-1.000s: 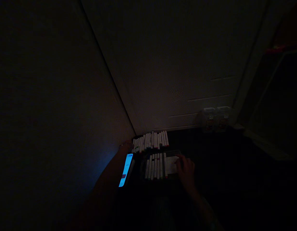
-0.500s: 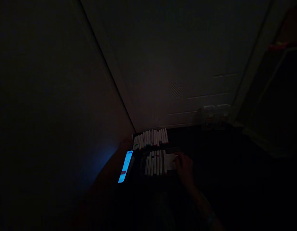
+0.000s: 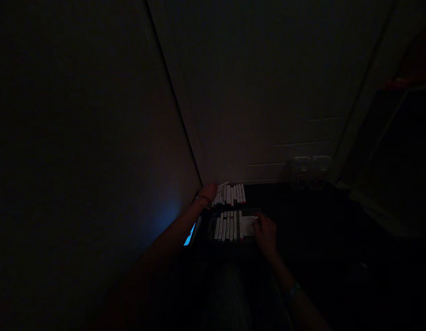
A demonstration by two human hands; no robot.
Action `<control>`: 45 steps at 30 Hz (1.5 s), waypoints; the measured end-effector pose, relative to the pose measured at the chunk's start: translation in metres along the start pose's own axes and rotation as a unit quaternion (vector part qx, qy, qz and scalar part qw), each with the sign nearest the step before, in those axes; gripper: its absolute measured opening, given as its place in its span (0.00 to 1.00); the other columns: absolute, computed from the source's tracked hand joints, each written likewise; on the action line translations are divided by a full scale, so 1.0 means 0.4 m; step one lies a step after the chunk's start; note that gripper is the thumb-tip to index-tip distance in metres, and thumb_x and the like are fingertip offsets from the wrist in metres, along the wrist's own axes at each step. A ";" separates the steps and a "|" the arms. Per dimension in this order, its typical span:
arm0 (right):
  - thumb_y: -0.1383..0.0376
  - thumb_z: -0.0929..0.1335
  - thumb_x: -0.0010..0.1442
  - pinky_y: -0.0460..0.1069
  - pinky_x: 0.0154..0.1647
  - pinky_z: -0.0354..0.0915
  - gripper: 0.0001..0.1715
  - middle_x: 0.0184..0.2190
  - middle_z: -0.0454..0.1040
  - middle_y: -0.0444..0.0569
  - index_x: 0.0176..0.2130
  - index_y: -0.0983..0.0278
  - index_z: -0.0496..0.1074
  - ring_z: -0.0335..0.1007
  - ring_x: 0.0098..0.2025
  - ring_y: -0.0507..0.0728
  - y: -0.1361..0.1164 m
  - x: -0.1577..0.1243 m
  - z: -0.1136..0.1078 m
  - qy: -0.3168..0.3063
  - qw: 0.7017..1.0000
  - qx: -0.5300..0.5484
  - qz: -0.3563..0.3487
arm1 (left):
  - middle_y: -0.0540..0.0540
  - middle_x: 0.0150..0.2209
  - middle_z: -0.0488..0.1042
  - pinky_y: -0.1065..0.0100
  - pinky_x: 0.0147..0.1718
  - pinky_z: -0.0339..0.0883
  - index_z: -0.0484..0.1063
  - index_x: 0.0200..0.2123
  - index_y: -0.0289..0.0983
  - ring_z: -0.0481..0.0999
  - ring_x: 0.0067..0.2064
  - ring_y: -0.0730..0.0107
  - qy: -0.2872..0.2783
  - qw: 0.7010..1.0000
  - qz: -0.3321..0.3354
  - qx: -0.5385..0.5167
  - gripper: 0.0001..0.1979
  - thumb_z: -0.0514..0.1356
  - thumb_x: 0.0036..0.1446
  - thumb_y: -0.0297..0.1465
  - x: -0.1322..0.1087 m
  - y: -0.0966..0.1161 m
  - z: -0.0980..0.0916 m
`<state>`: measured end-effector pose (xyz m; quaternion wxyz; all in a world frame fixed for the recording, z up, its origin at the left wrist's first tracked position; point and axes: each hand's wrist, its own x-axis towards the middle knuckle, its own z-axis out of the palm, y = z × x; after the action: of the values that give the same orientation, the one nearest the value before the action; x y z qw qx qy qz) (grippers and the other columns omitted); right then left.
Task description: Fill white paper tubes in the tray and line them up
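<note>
Left hand (image 3: 209, 191) moved forward, grip touching end of far marker row (image 3: 234, 194)

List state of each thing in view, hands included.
Left hand: on the loose markers; grip too dark to tell.
Right hand: resting on the case.
Loose markers: lying in a row by the wall.
Case: open, markers side by side inside.
Phone: screen lit, partly hidden.
Clear tubs: upright; lids too dark to tell.

The left hand (image 3: 209, 191) has reached the far markers (image 3: 233, 194), its arm now half-covering the phone (image 3: 190, 237).
</note>
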<state>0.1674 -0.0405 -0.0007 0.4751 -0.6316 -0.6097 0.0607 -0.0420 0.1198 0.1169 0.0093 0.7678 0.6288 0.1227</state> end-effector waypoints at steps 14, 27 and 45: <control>0.64 0.59 0.56 0.53 0.49 0.47 0.16 0.40 0.68 0.47 0.44 0.59 0.66 0.57 0.46 0.57 0.011 0.011 0.008 -0.030 0.997 -0.032 -0.060 | 0.48 0.41 0.73 0.67 0.44 0.62 0.71 0.40 0.40 0.70 0.43 0.68 0.113 0.966 0.079 -0.218 0.18 0.46 0.57 0.41 -0.374 0.129 0.227; 0.61 0.57 0.57 0.50 0.47 0.49 0.15 0.38 0.69 0.45 0.40 0.57 0.69 0.59 0.44 0.54 0.042 0.036 0.007 -0.052 0.998 0.007 -0.033 | 0.48 0.42 0.72 0.68 0.44 0.57 0.69 0.40 0.40 0.68 0.44 0.70 0.154 0.972 0.066 -0.162 0.14 0.48 0.58 0.38 -0.344 0.137 0.242; 0.53 0.57 0.57 0.48 0.41 0.57 0.19 0.31 0.72 0.44 0.37 0.59 0.70 0.66 0.37 0.55 0.074 0.062 0.003 -0.044 0.988 0.147 -0.005 | 0.47 0.38 0.70 0.69 0.42 0.58 0.65 0.42 0.40 0.68 0.42 0.71 0.144 0.973 0.078 -0.160 0.14 0.45 0.59 0.38 -0.343 0.156 0.237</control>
<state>0.1937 -0.0136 -0.0090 0.5357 -0.5486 -0.6175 0.1753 0.0124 -0.0127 0.0111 0.0320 0.7774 0.5336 0.3314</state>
